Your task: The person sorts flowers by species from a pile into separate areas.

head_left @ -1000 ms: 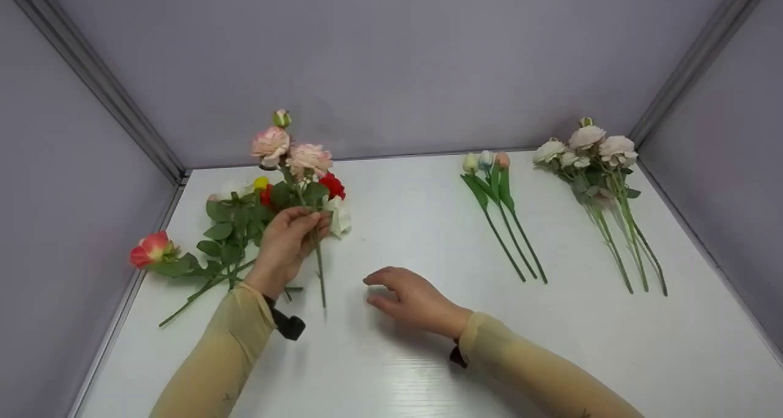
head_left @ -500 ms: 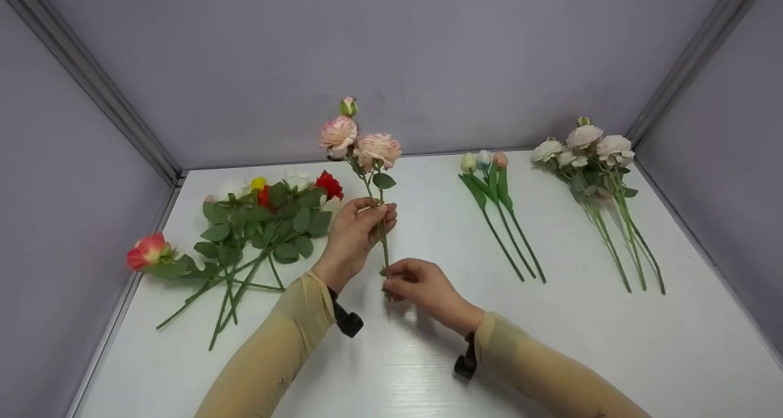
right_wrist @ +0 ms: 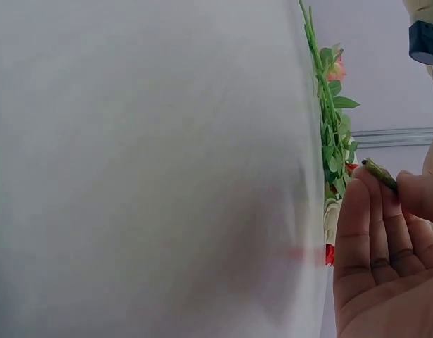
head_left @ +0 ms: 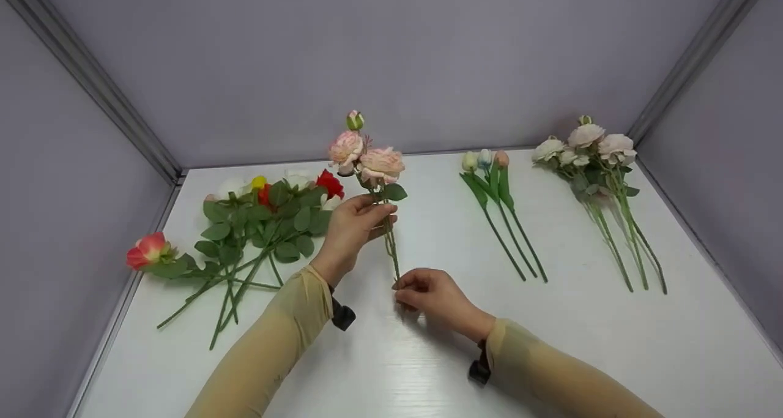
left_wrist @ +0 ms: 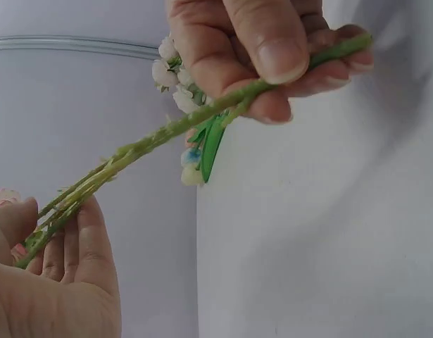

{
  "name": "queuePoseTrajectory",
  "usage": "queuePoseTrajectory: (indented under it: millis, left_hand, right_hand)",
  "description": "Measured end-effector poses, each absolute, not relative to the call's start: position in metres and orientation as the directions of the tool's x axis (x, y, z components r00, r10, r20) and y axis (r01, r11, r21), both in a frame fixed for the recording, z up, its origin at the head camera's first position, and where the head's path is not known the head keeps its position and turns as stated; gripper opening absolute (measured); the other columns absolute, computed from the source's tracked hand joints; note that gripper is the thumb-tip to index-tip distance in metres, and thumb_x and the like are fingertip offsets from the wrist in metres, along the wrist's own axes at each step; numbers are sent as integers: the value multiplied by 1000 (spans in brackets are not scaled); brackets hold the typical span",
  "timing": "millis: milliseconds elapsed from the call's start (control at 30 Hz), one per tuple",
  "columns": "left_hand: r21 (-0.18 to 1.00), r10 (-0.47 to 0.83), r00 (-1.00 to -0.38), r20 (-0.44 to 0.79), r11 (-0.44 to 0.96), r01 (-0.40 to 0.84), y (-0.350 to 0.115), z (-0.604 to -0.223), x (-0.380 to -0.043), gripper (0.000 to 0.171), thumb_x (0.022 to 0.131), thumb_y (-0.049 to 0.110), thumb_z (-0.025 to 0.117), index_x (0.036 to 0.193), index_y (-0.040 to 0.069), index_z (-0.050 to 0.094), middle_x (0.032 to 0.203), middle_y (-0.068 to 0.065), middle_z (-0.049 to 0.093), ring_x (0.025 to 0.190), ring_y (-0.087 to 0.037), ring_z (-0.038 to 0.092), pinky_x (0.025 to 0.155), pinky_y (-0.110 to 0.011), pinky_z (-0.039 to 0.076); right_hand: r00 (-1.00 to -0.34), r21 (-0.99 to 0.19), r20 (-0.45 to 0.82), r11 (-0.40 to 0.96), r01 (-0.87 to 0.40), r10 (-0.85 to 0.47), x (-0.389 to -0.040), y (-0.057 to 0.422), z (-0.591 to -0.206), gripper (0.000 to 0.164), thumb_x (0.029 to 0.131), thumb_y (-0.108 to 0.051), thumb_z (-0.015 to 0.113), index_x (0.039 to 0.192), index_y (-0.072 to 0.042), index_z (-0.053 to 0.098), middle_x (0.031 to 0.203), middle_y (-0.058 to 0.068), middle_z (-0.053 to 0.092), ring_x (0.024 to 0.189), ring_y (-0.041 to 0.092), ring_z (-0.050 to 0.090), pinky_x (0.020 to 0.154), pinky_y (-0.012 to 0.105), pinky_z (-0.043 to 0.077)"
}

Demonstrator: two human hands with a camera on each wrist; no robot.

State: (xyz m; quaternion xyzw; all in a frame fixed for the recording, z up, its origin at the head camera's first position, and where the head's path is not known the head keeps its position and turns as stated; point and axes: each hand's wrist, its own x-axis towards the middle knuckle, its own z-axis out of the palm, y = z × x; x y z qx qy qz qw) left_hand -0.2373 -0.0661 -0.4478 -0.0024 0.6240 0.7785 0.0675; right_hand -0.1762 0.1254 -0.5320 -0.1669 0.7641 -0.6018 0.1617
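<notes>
A pink flower stem, with two full blooms and a bud on top, is held tilted above the middle of the table. My left hand grips it just under the blooms. Lower down, my right hand pinches the stem's bottom end between thumb and fingers. In the left wrist view the green stem runs from the left hand up to the right hand. The right wrist view shows the cut stem tip poking out from the right hand's pinch.
Left on the white table lies a pile of leafy flowers with red, white and yellow heads, and a coral rose at its edge. Several tulips lie right of centre. Pale flowers lie far right. Grey walls surround the table.
My left hand has carried the pink flower stem rightward, away from the left pile, to the middle. My right hand has taken hold of its lower end; lately both have shifted slightly.
</notes>
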Motion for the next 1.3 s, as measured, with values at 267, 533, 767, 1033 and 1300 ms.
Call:
queuePoseTrajectory:
  millis: [267,533,767,1033,1300]
  left_hand:
    - [983,144,-987,-76,-155,-98,-67,-446,-234,28,100,8,67,125,-3,63,115,-23,72,101,-27,73,90,-38,59]
    - [979,179,-979,-95,-164,-125,-58,-443,-233,28,100,8,68,124,-4,63,111,-18,73,103,-28,72,88,-40,59]
    - [976,222,-971,-89,-177,-130,-48,-444,-234,28,99,10,69,122,-5,65,111,-18,73,102,-27,73,90,-39,59]
    - [970,272,-951,-145,-152,-192,-43,-447,-235,29,101,10,66,126,-5,65,119,-19,71,106,-28,72,91,-39,58]
    - [968,260,-956,-132,-172,-180,-37,-447,-234,23,101,7,66,121,-5,66,112,-17,73,103,-28,72,88,-40,60]
  right_hand:
    - [-900,-979,-55,198,-36,-433,-173,131,-535,14,95,-10,73,104,1,74,89,10,73,76,22,67,68,38,59]
    - [-925,-995,-74,93,42,-372,-175,134,-531,26,97,-12,72,113,9,68,98,15,74,87,24,71,77,37,61]
    - [-939,-997,-78,36,70,-336,-175,135,-527,31,98,-14,71,119,9,66,99,15,73,90,26,72,81,40,62]
    - [-947,-996,-86,12,87,-310,-172,138,-528,31,97,-13,72,114,12,66,97,15,73,87,24,72,78,38,62]
    - [-970,-997,-80,11,79,-228,-170,141,-526,31,95,-14,76,115,8,69,98,15,72,88,24,70,79,40,62]
